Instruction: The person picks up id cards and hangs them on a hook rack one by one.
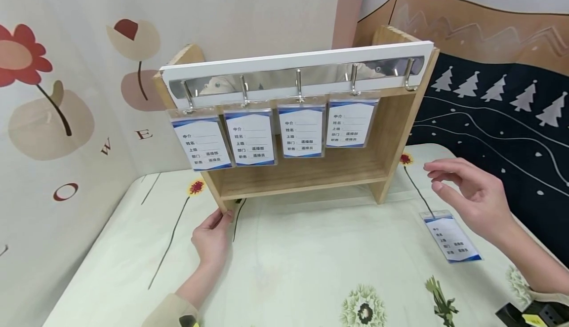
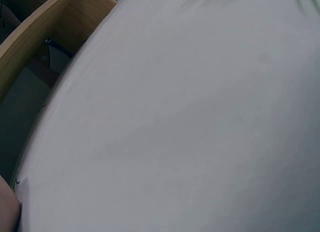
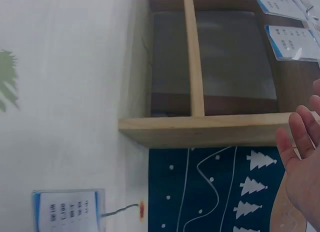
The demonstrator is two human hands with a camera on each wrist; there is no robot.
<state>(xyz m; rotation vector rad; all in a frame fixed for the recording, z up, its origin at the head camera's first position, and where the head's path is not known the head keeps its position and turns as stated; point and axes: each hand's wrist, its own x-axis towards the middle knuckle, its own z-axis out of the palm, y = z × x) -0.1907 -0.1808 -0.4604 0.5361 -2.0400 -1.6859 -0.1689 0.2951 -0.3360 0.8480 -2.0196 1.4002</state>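
Note:
In the head view a wooden shelf rack stands on the table, with a white hook board across its top front. Clear-sleeved badges hang from its hooks: one at the far left, one beside it, a third and a fourth. The rightmost hook bears no badge. My left hand grips the foot of the rack's left side panel between thumb and fingers. Right of the rack, my right hand is held in the air, fingers loosely bent, holding nothing. Below it a loose badge lies flat.
A pale flower-printed cloth covers the table. Behind and to the left rises a light patterned wall. A dark panel with white trees borders the right side, close to the right hand.

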